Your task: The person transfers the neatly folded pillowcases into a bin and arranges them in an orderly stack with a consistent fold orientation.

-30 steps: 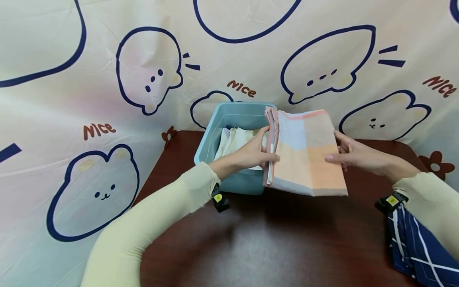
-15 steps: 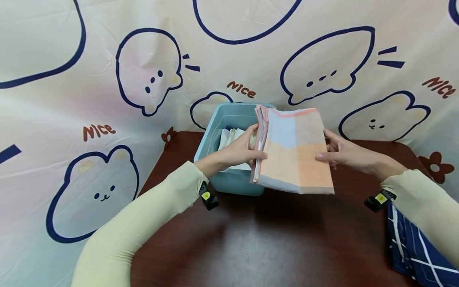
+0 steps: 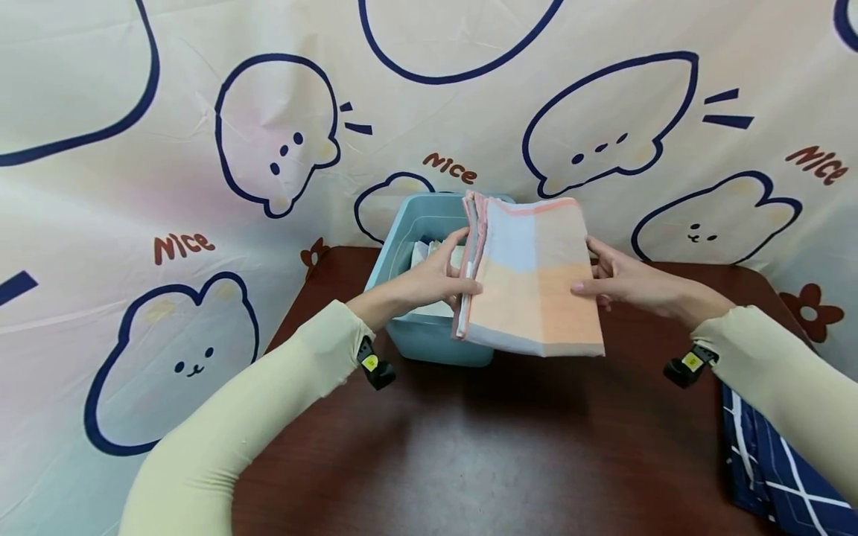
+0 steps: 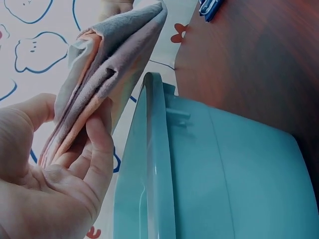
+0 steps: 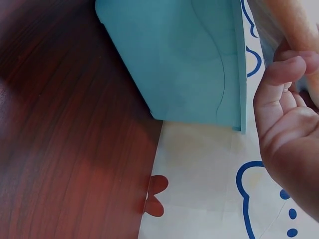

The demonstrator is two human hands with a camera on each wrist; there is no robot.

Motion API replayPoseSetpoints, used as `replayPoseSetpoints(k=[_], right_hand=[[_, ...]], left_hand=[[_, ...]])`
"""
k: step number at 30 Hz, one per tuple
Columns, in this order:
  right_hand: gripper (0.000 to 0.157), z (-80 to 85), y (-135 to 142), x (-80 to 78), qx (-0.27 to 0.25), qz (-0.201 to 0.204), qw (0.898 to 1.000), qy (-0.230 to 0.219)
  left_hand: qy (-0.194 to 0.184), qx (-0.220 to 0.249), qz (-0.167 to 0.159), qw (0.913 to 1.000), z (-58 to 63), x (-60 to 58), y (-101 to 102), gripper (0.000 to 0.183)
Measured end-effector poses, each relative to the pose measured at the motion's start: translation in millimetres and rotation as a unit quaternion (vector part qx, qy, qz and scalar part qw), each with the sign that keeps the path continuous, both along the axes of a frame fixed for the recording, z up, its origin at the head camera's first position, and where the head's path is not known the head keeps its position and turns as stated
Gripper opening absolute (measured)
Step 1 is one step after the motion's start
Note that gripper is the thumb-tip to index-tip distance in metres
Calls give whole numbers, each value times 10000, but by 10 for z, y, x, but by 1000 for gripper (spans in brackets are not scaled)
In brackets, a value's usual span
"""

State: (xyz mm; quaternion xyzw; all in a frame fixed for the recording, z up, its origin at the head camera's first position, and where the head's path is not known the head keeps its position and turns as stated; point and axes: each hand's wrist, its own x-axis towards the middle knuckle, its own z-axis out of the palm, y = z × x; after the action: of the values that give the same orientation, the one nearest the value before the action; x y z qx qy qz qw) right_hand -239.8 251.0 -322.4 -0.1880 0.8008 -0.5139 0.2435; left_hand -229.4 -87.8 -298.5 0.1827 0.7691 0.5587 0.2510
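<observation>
A folded checked cloth (image 3: 529, 286) in peach, pale blue, beige and grey is held up in the head view, in front of and partly over the right side of a blue plastic bin (image 3: 436, 344). My left hand (image 3: 427, 283) pinches its left edge, where the stacked folds show, thumb on the near face. From the other side my right hand (image 3: 626, 281) grips the right edge between thumb and fingers. The left wrist view shows several layers of the cloth (image 4: 94, 79) between thumb and fingers, above the bin's rim (image 4: 154, 149). White folded fabric (image 3: 434, 307) lies inside the bin, mostly hidden.
The bin stands on a dark red-brown table (image 3: 482, 454) near its back edge. A navy cloth with white lines (image 3: 771, 454) lies at the table's right side, partly under the right sleeve. A printed curtain (image 3: 469, 112) hangs behind and at the sides.
Both hands have moved left together and slightly up, carrying the folded cloth further over the bin. It now covers more of the white fabric inside. The bin has not moved.
</observation>
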Motion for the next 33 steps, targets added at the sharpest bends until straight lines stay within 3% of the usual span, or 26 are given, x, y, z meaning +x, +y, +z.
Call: replayPoseSetpoints(k=[15, 33], right_hand=[[86, -13, -138, -59, -314, 256, 9992, -47], [78, 46, -292, -114, -479, 149, 9983, -287]], left_hand=[[35, -54, -70, 10000, -18, -41, -164, 93], [-27, -112, -70, 9999, 73, -116, -291, 94]])
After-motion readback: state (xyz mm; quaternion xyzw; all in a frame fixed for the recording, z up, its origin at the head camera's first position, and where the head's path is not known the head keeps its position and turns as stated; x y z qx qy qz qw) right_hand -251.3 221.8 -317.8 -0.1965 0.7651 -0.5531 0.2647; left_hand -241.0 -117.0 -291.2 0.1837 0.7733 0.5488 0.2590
